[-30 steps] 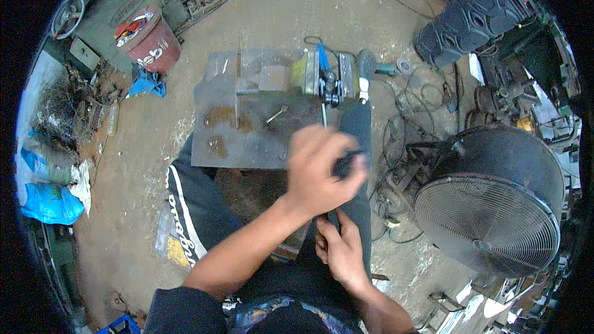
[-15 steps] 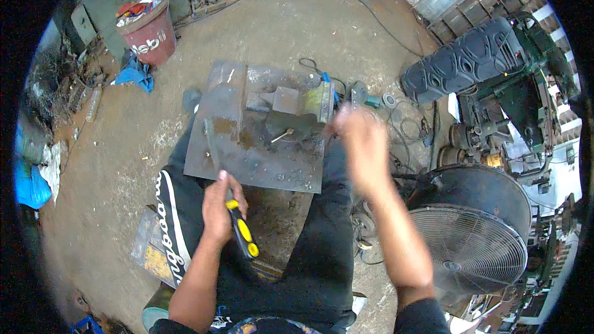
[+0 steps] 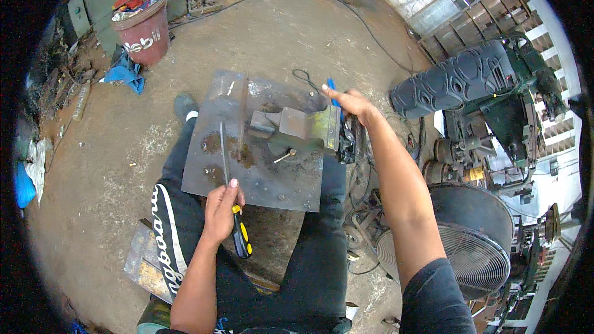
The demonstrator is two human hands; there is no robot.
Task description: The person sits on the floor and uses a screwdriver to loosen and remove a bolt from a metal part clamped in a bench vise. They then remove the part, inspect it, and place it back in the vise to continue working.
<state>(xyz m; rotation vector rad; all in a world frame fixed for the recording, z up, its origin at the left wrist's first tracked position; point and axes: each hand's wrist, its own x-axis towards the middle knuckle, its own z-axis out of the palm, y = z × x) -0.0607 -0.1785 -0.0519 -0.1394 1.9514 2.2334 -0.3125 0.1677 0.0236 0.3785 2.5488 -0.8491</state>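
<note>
Left hand (image 3: 223, 211) closed around 1 file (image 3: 226, 166), blade (image 3: 224, 142) forward over worktop (image 3: 278, 192), handle (image 3: 242, 240) protruding rearward. Right hand (image 3: 354, 102) at vise (image 3: 293, 122), grip unclear.

The left hand (image 3: 223, 211) is gripping a slim black-and-yellow-handled metal tool (image 3: 225, 154); the right hand (image 3: 351, 102) is sitting near a grey-and-yellow metal vise (image 3: 293, 124).

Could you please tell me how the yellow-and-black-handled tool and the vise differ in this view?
Shape: the tool is long and slim, while the vise is broad and blocky.
Colour: the tool is black and yellow at its grip end; the vise is worn grey with a yellow-green part.
Support: the tool is held in the left hand, whereas the vise stands on the metal plate.
Both show grey, metal-looking surfaces.
</note>
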